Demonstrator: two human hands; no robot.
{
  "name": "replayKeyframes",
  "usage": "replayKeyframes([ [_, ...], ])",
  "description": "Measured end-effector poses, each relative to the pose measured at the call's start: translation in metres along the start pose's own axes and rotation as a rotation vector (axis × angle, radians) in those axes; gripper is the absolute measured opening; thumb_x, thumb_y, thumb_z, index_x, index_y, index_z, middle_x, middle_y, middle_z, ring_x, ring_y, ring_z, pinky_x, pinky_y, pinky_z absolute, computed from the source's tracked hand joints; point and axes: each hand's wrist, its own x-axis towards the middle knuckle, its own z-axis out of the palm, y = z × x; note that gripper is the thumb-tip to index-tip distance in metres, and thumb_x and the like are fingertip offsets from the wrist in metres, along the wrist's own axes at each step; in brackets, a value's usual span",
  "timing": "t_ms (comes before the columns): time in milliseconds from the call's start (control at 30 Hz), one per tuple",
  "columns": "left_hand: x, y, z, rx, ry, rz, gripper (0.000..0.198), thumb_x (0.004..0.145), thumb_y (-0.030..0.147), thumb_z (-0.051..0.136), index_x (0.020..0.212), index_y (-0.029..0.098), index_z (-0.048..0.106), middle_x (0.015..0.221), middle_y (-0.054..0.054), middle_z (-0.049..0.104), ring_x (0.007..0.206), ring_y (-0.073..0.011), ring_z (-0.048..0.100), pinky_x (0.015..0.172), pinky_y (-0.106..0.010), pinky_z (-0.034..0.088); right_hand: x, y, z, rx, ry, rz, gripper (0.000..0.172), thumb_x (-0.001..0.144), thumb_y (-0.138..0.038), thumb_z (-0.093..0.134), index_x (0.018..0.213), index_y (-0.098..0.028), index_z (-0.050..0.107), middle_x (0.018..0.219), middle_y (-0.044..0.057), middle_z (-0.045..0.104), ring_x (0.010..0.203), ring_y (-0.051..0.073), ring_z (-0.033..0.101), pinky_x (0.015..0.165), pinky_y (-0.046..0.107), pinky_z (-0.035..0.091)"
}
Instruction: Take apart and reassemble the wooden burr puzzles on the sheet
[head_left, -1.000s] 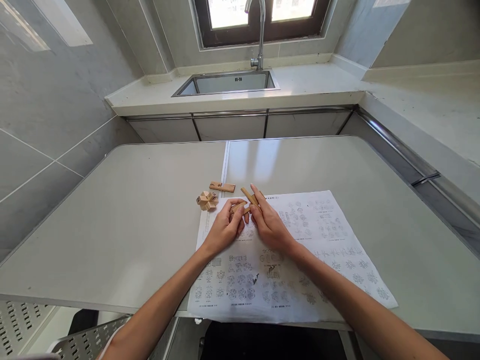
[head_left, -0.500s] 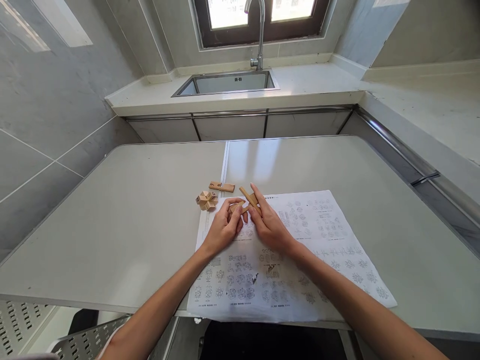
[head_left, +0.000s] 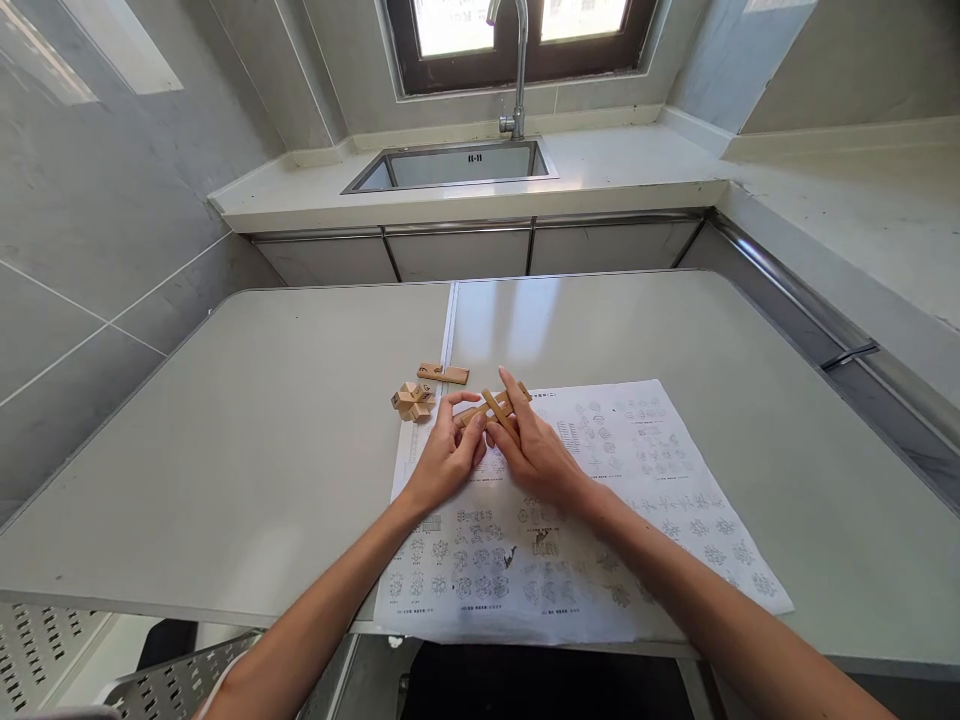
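Observation:
Several wooden puzzle pieces cross one another between my two hands, above the top of the printed sheet. My left hand is closed on the left end of these pieces, thumb and fingers pinching them. My right hand grips the right side, its index finger stretched along a slanting piece. The fingers partly hide how the pieces join. Left of my left hand sits a star-shaped wooden puzzle. A notched flat wooden piece lies on the table just behind it.
The pale table has a seam running to its back edge. Beyond it are a counter with a sink and a tap. A perforated metal chair stands at the lower left.
My right hand has brought its slanting piece left against the pieces in my left hand, so they now cross. The star-shaped puzzle and flat piece have stayed put.

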Motion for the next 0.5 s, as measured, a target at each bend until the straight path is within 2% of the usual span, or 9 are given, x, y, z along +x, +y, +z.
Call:
replayKeyframes([
  [100, -0.0003, 0.0020, 0.0011, -0.011, -0.011, -0.007, 0.043, 0.103, 0.056, 0.055, 0.125, 0.023, 0.039, 0.065, 0.010, 0.049, 0.052, -0.0093, 0.041, 0.052, -0.022, 0.034, 0.0001, -0.0004, 0.0010, 0.058, 0.033, 0.023, 0.067, 0.109, -0.039, 0.041, 0.169, -0.025, 0.014, 0.102, 0.007, 0.075, 0.079, 0.023, 0.069, 0.078, 0.040, 0.058],
  [167, -0.0005, 0.0027, 0.0015, -0.017, -0.014, -0.017, 0.043, 0.103, 0.057, 0.055, 0.125, 0.023, 0.039, 0.066, 0.010, 0.050, 0.051, -0.0091, 0.040, 0.051, -0.022, 0.034, 0.0002, -0.0003, 0.0026, 0.102, 0.051, 0.028, 0.067, 0.109, -0.039, 0.042, 0.168, -0.024, 0.015, 0.093, 0.005, 0.073, 0.075, 0.022, 0.068, 0.075, 0.038, 0.058],
  [333, -0.0001, 0.0030, 0.0006, -0.024, 0.005, -0.033, 0.044, 0.102, 0.057, 0.056, 0.124, 0.023, 0.040, 0.066, 0.009, 0.050, 0.051, -0.0094, 0.043, 0.051, -0.022, 0.035, 0.0007, 0.0012, 0.0057, 0.164, 0.094, 0.011, 0.071, 0.109, -0.036, 0.043, 0.169, -0.024, 0.006, 0.089, 0.004, 0.071, 0.081, 0.023, 0.071, 0.081, 0.041, 0.059],
  [500, 0.0003, 0.0010, 0.0004, 0.048, -0.028, -0.011, 0.043, 0.102, 0.058, 0.055, 0.123, 0.024, 0.039, 0.073, 0.007, 0.055, 0.052, -0.0086, 0.043, 0.052, -0.022, 0.035, -0.0004, 0.0024, 0.0078, 0.163, 0.105, -0.010, 0.063, 0.110, -0.035, 0.039, 0.166, -0.025, 0.011, 0.087, 0.002, 0.066, 0.076, 0.021, 0.066, 0.082, 0.043, 0.058],
])
